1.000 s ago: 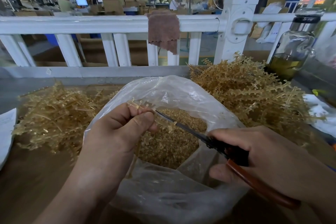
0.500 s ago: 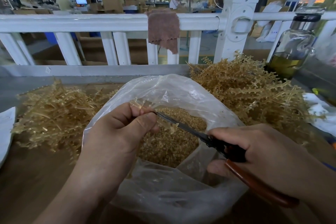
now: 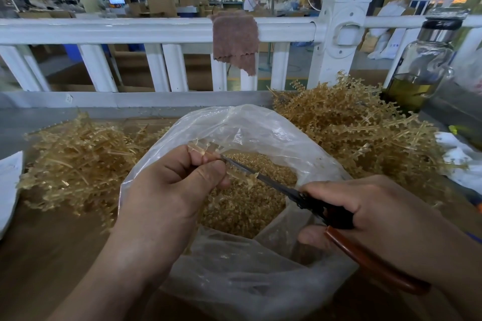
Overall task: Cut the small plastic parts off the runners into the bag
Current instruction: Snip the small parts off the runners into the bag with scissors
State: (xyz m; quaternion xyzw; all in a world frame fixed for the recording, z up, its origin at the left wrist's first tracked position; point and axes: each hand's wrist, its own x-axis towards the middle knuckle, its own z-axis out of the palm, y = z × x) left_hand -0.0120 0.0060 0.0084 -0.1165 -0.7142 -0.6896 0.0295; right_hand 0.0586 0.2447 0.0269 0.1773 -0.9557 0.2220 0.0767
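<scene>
My left hand [image 3: 169, 190] pinches a thin amber plastic runner [image 3: 236, 174] over the open mouth of a clear plastic bag [image 3: 260, 281]. Scissors [image 3: 307, 199] with red-brown handles are gripped in my right hand [image 3: 378, 219]. Their blades lie along the runner just right of my left thumb. The bag holds a heap of small amber cut parts [image 3: 247, 206]. One end of the runner sticks out above my left fingers.
A pile of bare-looking runners [image 3: 75, 164] lies left of the bag, and a taller pile of runners with parts [image 3: 352, 128] lies to its right. A glass bottle [image 3: 422, 65] stands far right. A white railing [image 3: 130, 31] with a brown cloth [image 3: 236, 39] runs behind.
The hands, runner and scissors have stayed almost in place over the bag. The blades have shifted slightly along the runner.
</scene>
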